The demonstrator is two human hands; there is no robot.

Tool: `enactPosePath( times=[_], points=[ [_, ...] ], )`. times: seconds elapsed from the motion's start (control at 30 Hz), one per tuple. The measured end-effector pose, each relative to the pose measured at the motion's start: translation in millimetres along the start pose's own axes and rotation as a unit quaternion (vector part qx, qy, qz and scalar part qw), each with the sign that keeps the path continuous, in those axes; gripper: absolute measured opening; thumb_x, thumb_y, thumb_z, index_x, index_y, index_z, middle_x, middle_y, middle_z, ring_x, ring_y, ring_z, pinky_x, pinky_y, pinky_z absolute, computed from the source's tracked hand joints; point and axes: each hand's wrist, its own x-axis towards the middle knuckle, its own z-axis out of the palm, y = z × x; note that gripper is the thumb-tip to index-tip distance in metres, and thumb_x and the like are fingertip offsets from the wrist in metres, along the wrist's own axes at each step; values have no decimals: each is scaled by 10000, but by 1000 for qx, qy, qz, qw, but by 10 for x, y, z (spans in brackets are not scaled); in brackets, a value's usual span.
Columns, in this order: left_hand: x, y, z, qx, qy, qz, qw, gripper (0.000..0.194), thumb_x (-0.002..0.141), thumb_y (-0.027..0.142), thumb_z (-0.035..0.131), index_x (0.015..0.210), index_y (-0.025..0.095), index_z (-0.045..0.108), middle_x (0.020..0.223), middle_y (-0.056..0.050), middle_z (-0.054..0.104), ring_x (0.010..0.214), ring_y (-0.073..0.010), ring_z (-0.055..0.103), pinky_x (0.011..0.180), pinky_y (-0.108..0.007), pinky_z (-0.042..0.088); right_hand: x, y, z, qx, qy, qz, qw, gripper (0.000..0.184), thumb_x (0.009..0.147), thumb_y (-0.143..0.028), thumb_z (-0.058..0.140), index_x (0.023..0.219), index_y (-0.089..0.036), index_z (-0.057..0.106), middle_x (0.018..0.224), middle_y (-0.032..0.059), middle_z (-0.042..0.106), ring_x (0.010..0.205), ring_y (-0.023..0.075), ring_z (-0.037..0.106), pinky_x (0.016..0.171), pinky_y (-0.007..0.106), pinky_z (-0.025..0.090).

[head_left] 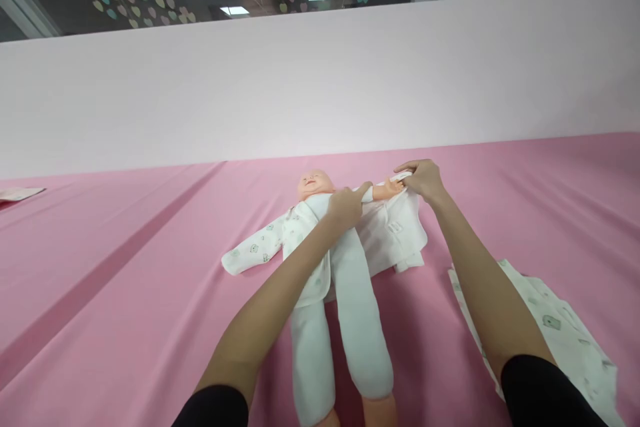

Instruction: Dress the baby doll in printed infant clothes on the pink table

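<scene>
left fingers [347, 207] curl over the doll [315, 183], grip unclear, while right fingers [423, 180] pinch the white shirt [387, 237].

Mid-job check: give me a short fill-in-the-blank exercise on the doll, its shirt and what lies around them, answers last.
The doll lies on a sheet whose colour is ____.
The patterned sleeve of the shirt stretches out towards the picture's ____ side.
The right hand grips the shirt beside the doll's small bare ____.
The separate patterned cloth lies partly hidden by the person's ____ forearm.

Missing words: pink; left; hand; right.
</scene>
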Motion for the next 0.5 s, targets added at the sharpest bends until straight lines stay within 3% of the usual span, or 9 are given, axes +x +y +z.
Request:
enactPosePath(
  times=[0.2,0.33,0.43,0.5],
  points=[
    [39,117,67,33,-26,-31,999,418,840,135,403,1240,253,378,924,-118,590,831,-229,595,690,-295,418,-124,-273,-14,-69,32,-55,996,415,504,-56,446,789,-174,723,753,24,669,712,172,578,633,258,424],
    [4,233,98,56,-19,-37,998,363,876,127,323,1206,240,423,929,-142,585,842,-254,577,683,-323,399,-144,-327,-16,-111,38,-67,991,404,513,-52,474,810,-177,717,797,28,674,753,195,581,673,282,429],
    [-31,357,151,72,-16,-24,997,367,879,107,294,1178,210,480,976,-175,577,899,-298,548,727,-397,384,-207,-434,89,-88,35,-107,990,391,548,-41,453,812,-162,715,796,37,668,756,187,577,715,288,432],
    [-35,397,180,15,-22,-16,1000,333,854,85,354,1126,137,539,1057,-206,559,1005,-331,503,807,-460,363,-289,-558,201,-49,-3,-137,989,380,568,-37,463,830,-156,711,811,39,660,755,175,572,737,286,436]
  ],
)
